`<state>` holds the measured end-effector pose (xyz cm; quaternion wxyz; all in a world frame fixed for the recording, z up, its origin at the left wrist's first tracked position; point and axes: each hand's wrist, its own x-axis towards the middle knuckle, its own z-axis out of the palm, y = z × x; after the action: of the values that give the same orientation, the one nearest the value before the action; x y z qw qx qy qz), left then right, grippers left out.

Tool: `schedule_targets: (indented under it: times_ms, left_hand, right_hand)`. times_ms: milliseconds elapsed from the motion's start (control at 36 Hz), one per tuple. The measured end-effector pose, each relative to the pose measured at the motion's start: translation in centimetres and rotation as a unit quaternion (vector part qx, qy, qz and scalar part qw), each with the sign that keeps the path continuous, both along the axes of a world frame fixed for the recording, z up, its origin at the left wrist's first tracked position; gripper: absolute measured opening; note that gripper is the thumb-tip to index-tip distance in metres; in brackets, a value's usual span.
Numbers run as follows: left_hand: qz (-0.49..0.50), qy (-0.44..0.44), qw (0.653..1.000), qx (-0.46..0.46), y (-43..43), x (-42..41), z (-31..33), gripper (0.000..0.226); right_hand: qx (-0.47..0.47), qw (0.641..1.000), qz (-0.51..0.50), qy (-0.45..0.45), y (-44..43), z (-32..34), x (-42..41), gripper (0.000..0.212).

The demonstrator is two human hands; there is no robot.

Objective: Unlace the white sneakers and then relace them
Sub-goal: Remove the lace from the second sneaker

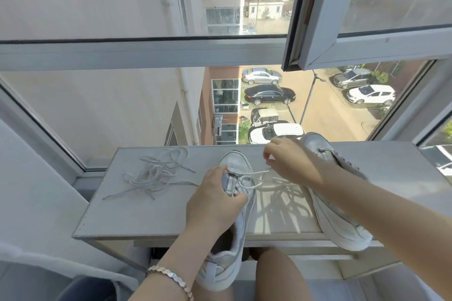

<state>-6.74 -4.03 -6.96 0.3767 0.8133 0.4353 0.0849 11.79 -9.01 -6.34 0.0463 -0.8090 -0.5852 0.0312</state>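
On the table (146,212) by the window, the sneaker (241,164) lies with its toe towards the glass and its heel hanging over the near edge. The left hand (215,200) grips it across the eyelet rows, fingers curled over the tongue. Its lace (254,172) is threaded only near the toe and runs out rightward to the right hand (291,161), whose thumb and fingertips seem to pinch it. The next pull therefore goes right, across the sneaker's long axis. The other sneaker (342,222) lies close under the right forearm, crowding that side. A loose lace (156,173) is heaped well to the left, with bare tabletop around it.
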Motion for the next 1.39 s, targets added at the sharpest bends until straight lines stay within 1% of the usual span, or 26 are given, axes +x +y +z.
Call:
schedule_targets:
  times_ms: [56,83,139,194,306,361,444,528,583,667,750,806,833,889,944,1000,1083,1167,1222,1306,1389]
  left_hand:
    - [0.001,-0.004,1.000,0.000,0.0,0.0,0.0,0.069]
    - [0.002,-0.007,1.000,-0.001,0.1,0.0,0.0,0.070]
    - [0.005,-0.003,1.000,-0.004,0.2,0.0,0.0,0.073]
    - [0.007,0.005,1.000,-0.008,0.3,0.1,0.0,0.076]
    - [0.012,0.005,1.000,-0.015,0.3,0.1,-0.1,0.073]
    - [0.015,0.006,1.000,-0.018,0.3,0.1,-0.1,0.073]
    - [0.017,0.004,1.000,-0.016,0.3,0.2,0.0,0.071]
    - [0.018,0.003,1.000,-0.013,0.3,0.1,0.0,0.068]
    - [0.015,0.008,1.000,-0.007,0.4,0.1,0.0,0.070]
    - [0.004,0.015,1.000,0.002,0.4,0.1,-0.1,0.070]
    - [-0.002,0.018,1.000,0.003,0.3,0.1,-0.2,0.067]
    - [-0.004,0.018,1.000,0.007,0.3,0.1,-0.1,0.065]
    - [-0.005,0.019,1.000,0.010,0.2,0.1,-0.1,0.064]
    - [-0.005,0.020,1.000,0.015,0.2,0.2,-0.1,0.064]
    - [-0.004,0.021,1.000,0.015,0.3,0.2,0.0,0.064]
    - [-0.001,0.021,1.000,0.013,0.4,0.1,0.0,0.064]
    - [0.000,0.019,1.000,0.017,0.5,0.1,-0.1,0.065]
    - [0.001,0.021,1.000,0.018,0.4,0.1,-0.2,0.066]
    - [0.003,0.018,1.000,0.016,0.3,0.1,-0.2,0.065]
    - [0.001,0.011,1.000,0.007,0.4,0.1,-0.2,0.063]
    - [-0.001,0.006,1.000,0.000,0.4,0.0,-0.2,0.061]
  right_hand:
    - [0.026,0.996,0.051,0.062,1.0,0.3,-1.7,0.022]
    - [0.015,0.994,0.063,0.092,1.5,0.4,-2.5,0.025]
    - [-0.028,0.991,0.046,0.125,2.5,0.3,-3.5,0.029]
    - [-0.060,0.993,0.033,0.098,3.2,0.1,-3.8,0.030]
    - [-0.102,0.992,0.050,0.050,3.6,-0.2,-3.8,0.032]
    - [-0.111,0.991,0.063,0.034,3.5,-0.4,-3.7,0.030]
    - [-0.107,0.989,0.086,0.055,2.9,-0.2,-3.5,0.023]
    - [-0.126,0.982,0.114,0.081,1.8,0.8,-2.9,0.024]
    - [-0.133,0.979,0.121,0.099,0.8,1.2,-2.4,0.022]
    - [-0.093,0.989,0.078,0.078,-0.1,1.6,-1.3,0.020]
    - [0.016,0.999,0.002,0.045,-0.4,1.2,0.1,0.019]
    - [0.065,0.997,-0.015,0.024,-0.3,0.7,0.3,0.024]
    - [0.075,0.997,-0.004,0.015,-0.3,0.6,0.0,0.028]
    - [0.058,0.996,0.062,0.019,0.0,0.6,-1.1,0.031]
    - [0.009,0.991,0.115,0.068,0.3,0.4,-2.4,0.028]
    - [-0.042,0.987,0.113,0.109,0.9,0.2,-3.0,0.026]
    - [-0.070,0.986,0.097,0.113,1.5,0.0,-2.9,0.022]
    - [-0.099,0.983,0.091,0.125,1.3,-0.1,-2.6,0.025]
    - [-0.094,0.987,0.084,0.104,0.8,0.0,-2.6,0.024]
    - [-0.044,0.996,0.070,0.013,0.4,0.3,-1.8,0.023]
    - [0.006,0.998,0.022,-0.060,-0.1,0.5,1.0,0.019]
